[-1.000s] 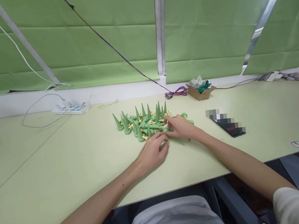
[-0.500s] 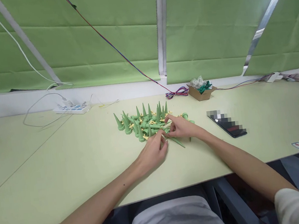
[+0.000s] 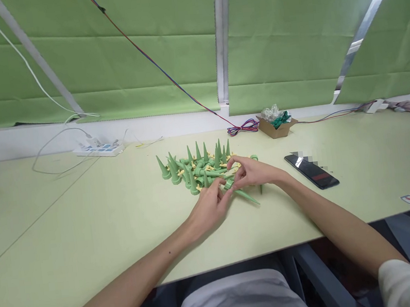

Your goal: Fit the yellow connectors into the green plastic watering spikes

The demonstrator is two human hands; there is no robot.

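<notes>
Left hand: I see the left hand (image 3: 210, 206) pinching the wide end of one green spike (image 3: 246, 197).
Right hand: the right hand (image 3: 253, 172) is curved, fingertips at this same end; I cannot tell if it pinches.
Spike: its tip points toward the near edge of the bench (image 3: 124, 220).
Pile: the green pile (image 3: 210, 173) lies just beyond the hands.
Phone: the phone (image 3: 312, 171) lies right of them.
Box: the box (image 3: 275, 129) stands near the far edge.
</notes>
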